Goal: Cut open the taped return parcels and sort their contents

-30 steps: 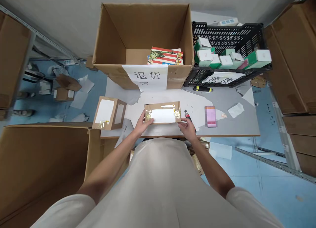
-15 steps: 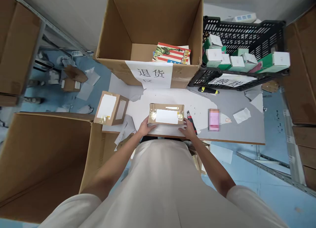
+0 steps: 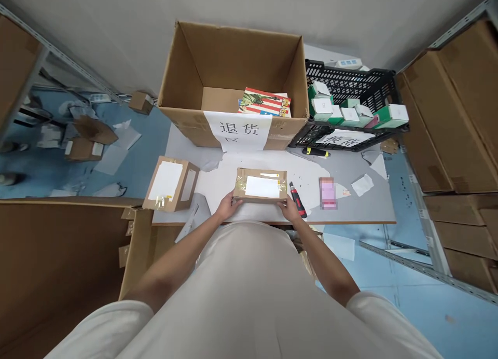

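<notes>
A small taped cardboard box [image 3: 261,187] with a white label lies near the table's front edge, between my two hands. My left hand [image 3: 228,205] grips its left front corner, and my right hand [image 3: 289,208] has hold of the right front corner. Just beyond the right hand is a red and black utility knife [image 3: 298,199], not touched. To the left, another cardboard box [image 3: 171,183] with a white label stands at the table's left edge.
A big open carton [image 3: 187,130] with booklets [image 3: 265,102] inside stands at the back. Beside it a black crate [image 3: 358,84] holds several green-and-white boxes. A yellow-black cutter [image 3: 316,152] and a pink item [image 3: 328,193] lie right. A large carton [image 3: 134,245] is at lower left.
My view has tilted up and shifted, so more wall and shelving show. Both hands keep their hold on the small cardboard box, which stays about in place on the table.
</notes>
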A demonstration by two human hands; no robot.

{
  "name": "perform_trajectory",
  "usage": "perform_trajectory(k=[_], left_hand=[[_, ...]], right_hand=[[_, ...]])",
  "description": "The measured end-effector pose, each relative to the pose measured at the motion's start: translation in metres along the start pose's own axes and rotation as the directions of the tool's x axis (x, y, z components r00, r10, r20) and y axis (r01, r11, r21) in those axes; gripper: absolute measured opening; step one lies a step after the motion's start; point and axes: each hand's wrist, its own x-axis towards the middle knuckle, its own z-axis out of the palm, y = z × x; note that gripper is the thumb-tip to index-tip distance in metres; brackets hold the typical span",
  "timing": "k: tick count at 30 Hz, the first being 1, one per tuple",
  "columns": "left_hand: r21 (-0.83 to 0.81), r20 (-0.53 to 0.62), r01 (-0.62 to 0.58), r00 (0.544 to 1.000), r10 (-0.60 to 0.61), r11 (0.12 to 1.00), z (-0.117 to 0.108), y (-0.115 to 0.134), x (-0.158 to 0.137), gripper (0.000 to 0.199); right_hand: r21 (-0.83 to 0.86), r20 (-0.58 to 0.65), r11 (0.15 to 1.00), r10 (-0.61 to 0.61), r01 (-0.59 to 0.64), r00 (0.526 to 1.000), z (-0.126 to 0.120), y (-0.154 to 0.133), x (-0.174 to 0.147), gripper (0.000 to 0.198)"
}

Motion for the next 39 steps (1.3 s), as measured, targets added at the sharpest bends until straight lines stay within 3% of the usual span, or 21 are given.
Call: perform_trajectory(k=[5,9,13,17,22,24,30,35,39], left_hand=[[0.079,-0.01,-0.044,0.999,0.045,0.996,-0.019,0.013,-0.006,0.053],[0.152,-0.057,-0.071,0.995,0.081,0.986,-0.028,0.021,-0.01,0.053],[0.215,-0.051,-0.009,0.998,0.02,0.976,-0.028,0.019,-0.006,0.049],[0.14,-0.059,0.035,0.998,-0.027,0.99,-0.025,0.008,-0.002,0.052],[-0.167,-0.069,0.162,0.982,-0.175,0.973,-0.026,-0.017,-0.011,0.054],[-0.192,-0.061,0.193,0.976,-0.208,0.962,-0.028,-0.027,-0.018,0.06],[-0.155,0.029,0.116,0.993,-0.112,0.981,-0.021,-0.031,-0.025,0.078],[-0.257,0.049,0.123,0.992,-0.115,0.959,-0.008,-0.026,-0.02,0.079],[-0.181,0.003,0.083,0.997,-0.083,0.98,-0.014,-0.012,-0.023,0.065]], right_hand=[[-0.087,0.003,0.994,-0.058,0.058,0.998,-0.008,-0.016,-0.012,0.026],[-0.214,-0.058,0.974,-0.085,0.07,0.995,-0.005,-0.026,-0.015,0.031],[-0.197,-0.073,0.98,-0.049,0.034,0.996,0.004,-0.028,-0.008,0.04],[-0.139,-0.074,0.99,-0.025,0.014,0.997,0.006,-0.022,-0.002,0.047],[-0.03,-0.033,0.999,0.043,-0.044,0.999,-0.002,0.001,-0.007,0.042],[-0.002,0.0,0.998,0.064,-0.064,0.998,-0.004,0.011,-0.011,0.045],[0.06,0.142,0.997,0.038,-0.047,0.989,0.002,0.017,-0.017,0.08],[0.073,0.136,0.997,-0.003,-0.007,0.991,0.012,0.005,-0.013,0.068],[0.064,0.15,0.998,-0.036,0.026,0.988,0.005,-0.002,-0.014,0.054]])
